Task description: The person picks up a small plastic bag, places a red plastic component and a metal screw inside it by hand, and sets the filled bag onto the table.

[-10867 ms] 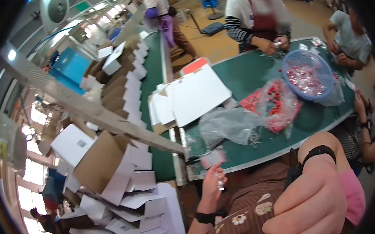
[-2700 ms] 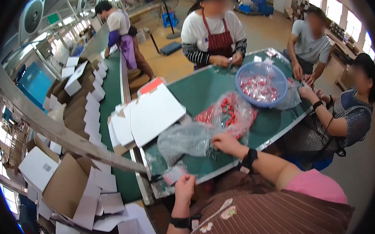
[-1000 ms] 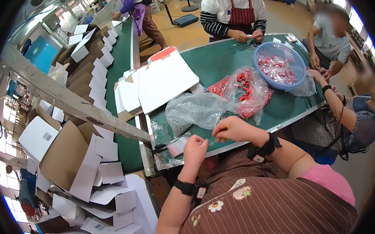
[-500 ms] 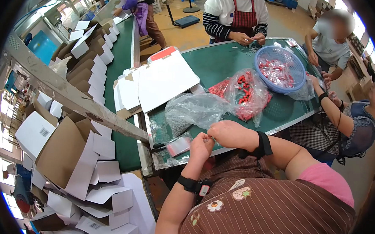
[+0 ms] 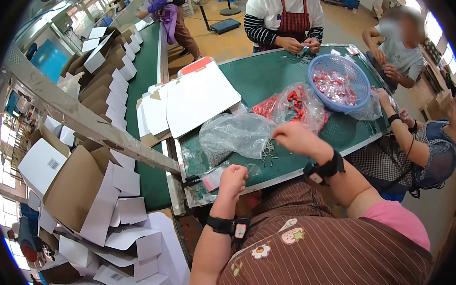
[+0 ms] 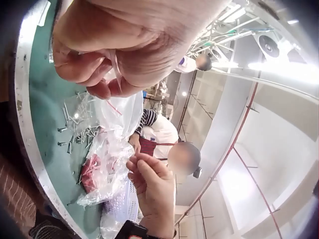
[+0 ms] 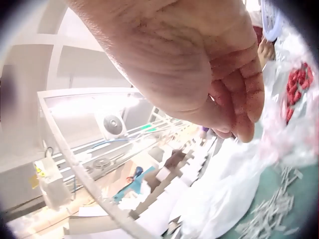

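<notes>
My left hand (image 5: 232, 181) is raised by the table's front edge, fingers curled. In the left wrist view its thumb and fingers pinch a piece of thin clear plastic (image 6: 114, 72), mostly hidden by the hand; a thin red line shows just below. My right hand (image 5: 299, 137) is over the table, fingers bent and close together, with nothing visible between thumb and fingertips in the right wrist view. Beneath it lie loose metal screws (image 5: 268, 153), beside a large clear bag (image 5: 238, 134). Behind it sits a clear bag of red plastic pieces (image 5: 308, 107).
A blue basket (image 5: 316, 99) of small packed bags stands at the right. A stack of small clear bags (image 5: 212, 181) and a black marker (image 5: 192, 179) lie left of my left hand. White cardboard (image 5: 200, 100) covers the table's left. Other people sit and stand around.
My hands, together half a second ago, are now apart: the right has moved forward and right over the table, uncovering the screws. The left has dropped slightly to the left.
</notes>
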The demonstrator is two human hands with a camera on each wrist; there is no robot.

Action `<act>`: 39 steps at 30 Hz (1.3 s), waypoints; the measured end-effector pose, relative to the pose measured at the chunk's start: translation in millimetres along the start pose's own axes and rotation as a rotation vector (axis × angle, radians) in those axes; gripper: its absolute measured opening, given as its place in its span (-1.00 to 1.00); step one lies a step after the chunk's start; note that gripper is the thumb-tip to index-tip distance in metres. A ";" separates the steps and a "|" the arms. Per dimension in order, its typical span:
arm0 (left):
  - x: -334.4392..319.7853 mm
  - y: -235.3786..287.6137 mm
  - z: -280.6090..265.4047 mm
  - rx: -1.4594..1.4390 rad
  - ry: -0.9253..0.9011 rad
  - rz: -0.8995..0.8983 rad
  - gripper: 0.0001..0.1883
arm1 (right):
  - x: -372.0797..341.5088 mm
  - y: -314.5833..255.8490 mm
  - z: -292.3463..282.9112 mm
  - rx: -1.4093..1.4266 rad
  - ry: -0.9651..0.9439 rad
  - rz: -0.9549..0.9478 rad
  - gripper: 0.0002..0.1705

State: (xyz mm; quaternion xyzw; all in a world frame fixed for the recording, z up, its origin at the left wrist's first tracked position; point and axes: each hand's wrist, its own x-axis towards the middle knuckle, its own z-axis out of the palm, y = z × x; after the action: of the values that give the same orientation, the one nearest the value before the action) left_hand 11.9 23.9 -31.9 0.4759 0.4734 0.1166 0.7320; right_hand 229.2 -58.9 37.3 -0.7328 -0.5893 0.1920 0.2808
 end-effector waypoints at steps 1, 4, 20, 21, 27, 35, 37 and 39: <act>-0.6 -0.3 -2.7 -0.080 -0.023 -0.030 -0.91 | 4.7 12.6 -6.6 0.001 0.000 0.002 -0.80; -4.9 -1.7 -5.5 -0.190 -0.041 -0.072 -0.92 | 24.3 63.0 -16.7 -0.124 0.218 0.046 -0.80; -6.7 -13.7 -3.1 -0.166 -0.043 -0.046 -0.90 | 53.7 92.0 30.4 -0.362 0.018 0.152 -0.83; -7.9 -13.4 -2.1 -0.158 -0.018 -0.041 -0.90 | 52.7 94.3 27.3 -0.310 0.035 0.144 -0.80; -10.3 -15.7 -5.0 -0.150 -0.002 -0.026 -0.92 | 41.9 113.5 4.7 -0.381 0.240 0.197 -0.73; -11.4 -18.6 -5.4 -0.138 0.036 -0.034 -0.92 | 32.3 124.6 4.5 -0.372 0.105 0.287 -0.74; -12.2 -17.9 -4.9 -0.143 0.033 -0.043 -0.92 | 31.1 131.9 5.6 -0.297 0.053 0.250 -0.74; -13.0 -18.0 -5.2 -0.142 0.058 -0.064 -0.93 | 32.0 142.7 5.3 -0.231 0.132 0.177 -0.72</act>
State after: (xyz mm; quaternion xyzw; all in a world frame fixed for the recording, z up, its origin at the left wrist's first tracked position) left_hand -4.2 9.5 -39.5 0.4040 0.5000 0.1402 0.7531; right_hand 341.3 -47.9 -56.2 -0.8203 -0.5208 0.0984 0.2149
